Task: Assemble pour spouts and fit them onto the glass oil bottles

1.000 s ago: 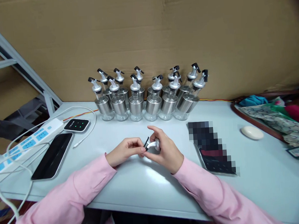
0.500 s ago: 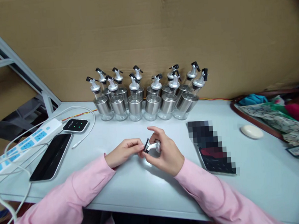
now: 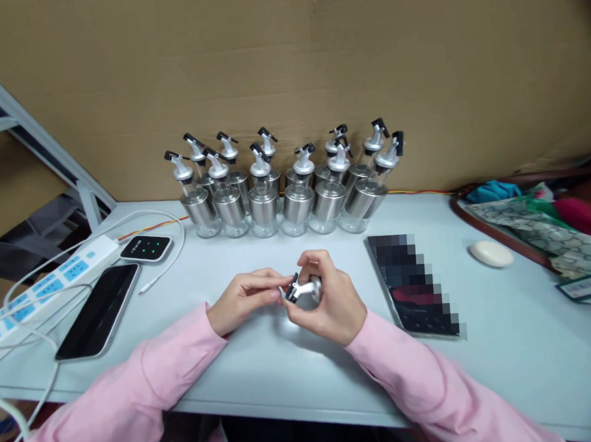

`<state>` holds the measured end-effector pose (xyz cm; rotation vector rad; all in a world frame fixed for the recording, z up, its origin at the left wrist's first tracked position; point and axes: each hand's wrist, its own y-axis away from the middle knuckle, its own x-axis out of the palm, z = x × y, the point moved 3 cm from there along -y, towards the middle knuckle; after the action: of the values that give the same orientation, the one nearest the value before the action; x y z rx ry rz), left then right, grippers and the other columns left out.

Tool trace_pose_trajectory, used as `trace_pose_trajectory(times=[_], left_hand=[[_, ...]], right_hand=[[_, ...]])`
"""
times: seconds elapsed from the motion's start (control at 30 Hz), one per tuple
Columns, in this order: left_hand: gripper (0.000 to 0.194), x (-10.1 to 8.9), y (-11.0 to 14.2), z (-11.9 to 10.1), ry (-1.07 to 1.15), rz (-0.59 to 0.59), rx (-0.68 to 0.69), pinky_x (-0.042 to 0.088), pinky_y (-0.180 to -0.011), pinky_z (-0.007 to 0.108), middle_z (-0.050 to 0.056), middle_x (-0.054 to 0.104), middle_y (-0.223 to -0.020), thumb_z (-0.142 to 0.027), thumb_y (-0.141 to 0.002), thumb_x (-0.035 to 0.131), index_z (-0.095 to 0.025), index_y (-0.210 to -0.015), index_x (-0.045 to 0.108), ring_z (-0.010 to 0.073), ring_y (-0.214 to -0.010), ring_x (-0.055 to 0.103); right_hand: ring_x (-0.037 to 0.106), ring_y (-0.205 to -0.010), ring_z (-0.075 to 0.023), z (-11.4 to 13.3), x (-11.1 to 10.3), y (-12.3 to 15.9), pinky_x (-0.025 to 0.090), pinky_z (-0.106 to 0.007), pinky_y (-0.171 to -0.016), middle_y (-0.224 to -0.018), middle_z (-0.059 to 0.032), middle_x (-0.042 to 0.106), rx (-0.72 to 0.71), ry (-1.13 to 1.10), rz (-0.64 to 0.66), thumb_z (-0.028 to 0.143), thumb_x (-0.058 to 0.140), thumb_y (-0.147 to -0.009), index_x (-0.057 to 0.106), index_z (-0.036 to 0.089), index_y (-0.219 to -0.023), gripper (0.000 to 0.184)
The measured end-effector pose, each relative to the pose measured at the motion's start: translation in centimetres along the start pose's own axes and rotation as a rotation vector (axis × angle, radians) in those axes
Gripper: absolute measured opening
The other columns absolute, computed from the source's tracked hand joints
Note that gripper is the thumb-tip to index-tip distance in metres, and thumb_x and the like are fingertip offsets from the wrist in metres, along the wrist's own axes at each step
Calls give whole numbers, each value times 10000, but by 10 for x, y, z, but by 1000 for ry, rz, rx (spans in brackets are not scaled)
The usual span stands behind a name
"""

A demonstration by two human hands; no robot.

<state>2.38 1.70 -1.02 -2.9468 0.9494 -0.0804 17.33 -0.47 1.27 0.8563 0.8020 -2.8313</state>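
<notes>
Both my hands meet over the middle of the white table (image 3: 264, 369), in pink sleeves. My right hand (image 3: 328, 302) is closed round a small silver pourer cap (image 3: 304, 289) with a white spout and a black flip lid. My left hand (image 3: 245, 297) pinches the black lid end of that same cap with fingertips pressed together. Behind them, against the cardboard wall, stands a cluster of several glass and steel dispenser bottles (image 3: 283, 188), each fitted with a cap of the same kind.
A dark phone (image 3: 98, 310), a white power strip (image 3: 49, 279) with cables and a small black box with green lights (image 3: 145, 248) lie at the left. A dark tablet (image 3: 415, 294) sits right of my hands, then a white oval object (image 3: 490, 254) and a tray of cloth (image 3: 536, 223).
My right hand's fingers have curled further over the cap and both hands shifted slightly right. The view has tilted a little, so the bottles sit higher in frame.
</notes>
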Motion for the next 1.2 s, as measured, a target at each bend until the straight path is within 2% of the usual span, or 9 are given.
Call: trace_pose_trajectory(times=[0.1, 0.3, 0.47, 0.57, 0.7, 0.83, 0.97, 1.1, 1.2], left_hand=[[230, 1, 2, -4, -59, 23, 57, 432, -758, 292, 56, 601, -894, -240, -783, 602, -248, -997, 684, 158, -799, 554], [326, 2, 4, -10, -225, 45, 280, 420, -706, 273, 55, 607, -834, -80, -761, 530, -262, -976, 695, 153, -768, 557], [358, 0, 2, -9, -209, 100, 231, 425, -736, 290, 53, 590, -863, -91, -754, 511, -272, -1016, 675, 159, -786, 543], [357, -3, 1, -8, -184, 99, 189, 418, -779, 308, 61, 591, -932, -131, -754, 528, -266, -1060, 652, 178, -847, 543], [300, -4, -1, -5, -222, 20, 161, 413, -759, 303, 57, 598, -849, -181, -776, 524, -212, -1040, 663, 176, -805, 544], [238, 1, 0, -1, -341, -79, 136, 417, -721, 291, 58, 585, -825, -223, -819, 491, -177, -974, 666, 170, -773, 546], [211, -1, 3, -4, -416, -206, 152, 433, -717, 281, 48, 575, -867, -239, -845, 465, -179, -1011, 581, 149, -737, 548], [183, -7, 1, -27, -536, -410, 287, 436, -786, 299, 55, 557, -949, -216, -857, 452, -188, -1030, 507, 166, -850, 544], [222, -7, -15, -58, -687, -543, 498, 422, -833, 319, 62, 530, -1008, -190, -837, 472, -196, -1059, 469, 185, -955, 514]], right_hand=[[499, -543, -129, 2, 0, 0, 355, -208, -486, -633, 47, 478, -4, 5, 6, 225, 586, -616, 320, 220, -901, 390], [482, -518, -119, 1, 4, 2, 352, -205, -484, -621, 63, 434, 9, -9, 72, 227, 590, -615, 311, 223, -885, 388], [493, -523, -119, -3, 5, 0, 381, -211, -506, -636, 57, 454, 13, -37, 72, 218, 603, -629, 361, 205, -965, 414], [517, -586, -137, -5, 6, -3, 409, -228, -558, -661, 29, 486, -25, -4, 37, 206, 609, -627, 432, 197, -890, 316], [516, -627, -148, -8, 9, -4, 418, -239, -584, -667, 11, 513, -51, 42, 15, 212, 640, -638, 461, 202, -746, 210], [513, -622, -148, -10, 8, -4, 415, -243, -577, -659, 11, 523, -29, 71, 22, 230, 644, -658, 481, 198, -733, 182], [513, -593, -143, -9, 0, -6, 418, -242, -562, -656, 4, 520, -45, 51, -58, 207, 578, -638, 466, 197, -704, 130], [448, -488, -114, -6, -2, -7, 371, -220, -488, -560, 43, 447, -45, 55, -77, 188, 532, -586, 408, 210, -627, 133], [394, -447, -99, -4, -1, -7, 336, -215, -458, -520, 61, 402, -39, 57, -70, 181, 519, -556, 375, 216, -597, 154]])
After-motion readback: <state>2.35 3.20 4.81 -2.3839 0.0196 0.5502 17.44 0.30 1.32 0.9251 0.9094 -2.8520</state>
